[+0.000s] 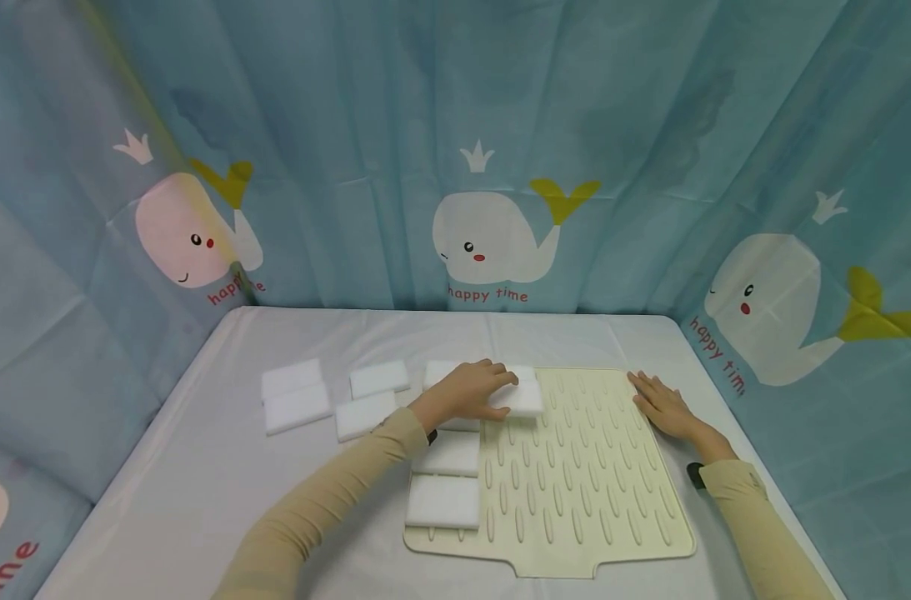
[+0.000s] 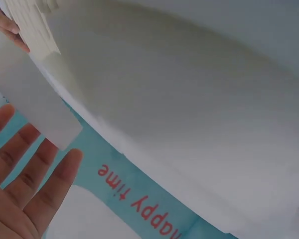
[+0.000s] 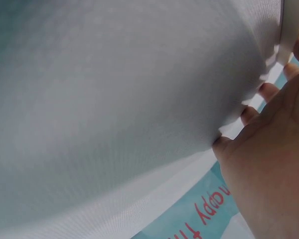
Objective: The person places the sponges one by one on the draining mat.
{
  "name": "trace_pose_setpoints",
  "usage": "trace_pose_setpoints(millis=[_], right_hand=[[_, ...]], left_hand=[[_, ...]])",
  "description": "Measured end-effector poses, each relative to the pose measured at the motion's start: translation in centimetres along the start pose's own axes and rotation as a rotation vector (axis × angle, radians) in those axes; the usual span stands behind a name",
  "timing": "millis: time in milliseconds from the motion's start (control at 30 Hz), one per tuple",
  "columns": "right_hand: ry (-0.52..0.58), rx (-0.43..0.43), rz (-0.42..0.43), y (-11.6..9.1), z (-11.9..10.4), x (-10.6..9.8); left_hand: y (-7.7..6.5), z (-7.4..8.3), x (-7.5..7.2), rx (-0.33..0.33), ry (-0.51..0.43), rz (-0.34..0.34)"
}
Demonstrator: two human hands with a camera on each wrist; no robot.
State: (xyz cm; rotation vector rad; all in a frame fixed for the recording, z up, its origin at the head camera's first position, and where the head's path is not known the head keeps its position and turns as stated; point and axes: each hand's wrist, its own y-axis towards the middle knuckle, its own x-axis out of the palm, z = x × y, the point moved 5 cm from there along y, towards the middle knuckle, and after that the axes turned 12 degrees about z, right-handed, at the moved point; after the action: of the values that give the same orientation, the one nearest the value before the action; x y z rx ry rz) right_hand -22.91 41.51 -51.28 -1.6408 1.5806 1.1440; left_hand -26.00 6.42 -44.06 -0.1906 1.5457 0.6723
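Observation:
My left hand (image 1: 470,392) holds a white sponge block (image 1: 528,398) at its left end, thumb on the near side and fingers on the far side. It is over the upper part of a cream drying mat (image 1: 568,467) with raised oval ridges. In the left wrist view, the fingers (image 2: 32,177) reach the edge of the sponge block (image 2: 40,99); the thumb is mostly out of view. My right hand (image 1: 665,407) rests at the mat's upper right edge, fingertips touching the rim. More white sponge blocks (image 1: 443,502) lie in a column along the mat's left side.
Left of the mat, several loose white sponge blocks (image 1: 297,408) lie on the white tabletop (image 1: 192,467), some overlapping. A blue curtain (image 1: 335,167) printed with whales hangs behind and beside the table. The mat's tab (image 1: 554,569) points toward the near edge.

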Motion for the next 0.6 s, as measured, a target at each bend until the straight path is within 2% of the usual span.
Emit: trace_pose_setpoints(millis=[300,600], right_hand=[[0.006,0.008,0.004,0.0,0.4,0.2],[0.029,0.028,-0.010,-0.1,0.4,0.1]], left_hand=[[-0.1,1.2,1.0,0.020,0.019,-0.045],[-0.3,1.5,1.5,0.072,0.104,-0.003]])
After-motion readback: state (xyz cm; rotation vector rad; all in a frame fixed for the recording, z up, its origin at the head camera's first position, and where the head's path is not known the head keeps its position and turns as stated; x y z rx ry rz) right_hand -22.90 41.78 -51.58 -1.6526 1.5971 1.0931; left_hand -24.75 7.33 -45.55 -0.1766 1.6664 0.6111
